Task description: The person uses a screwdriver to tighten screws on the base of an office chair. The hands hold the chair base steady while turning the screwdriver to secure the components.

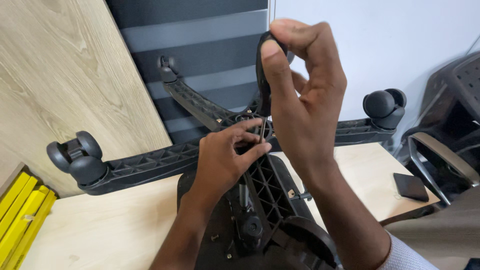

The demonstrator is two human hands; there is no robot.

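Item: black five-star chair base (150, 162), upturned, ribbed underside toward the camera, resting on a light wooden table (115, 225); all places given from its central hub. Left hand (225, 160): at the hub, thumb and fingers pinched narrow on a thin metal pin (262, 131) standing upright there. Right hand (300, 95): just above the hub, fingers and thumb closed on a black caster wheel (264, 55) raised clear of the spokes. Fitted casters: one twin wheel (77, 160) at the end of the left spoke, one (385, 107) at the end of the right spoke, one small (167, 67) at the far spoke. Below the hub: black seat mechanism (250, 225). Far right of the hub: dark flat phone (410, 186) on the table edge, second chair (450, 130) beyond it. Far left: yellow strips (20, 212).
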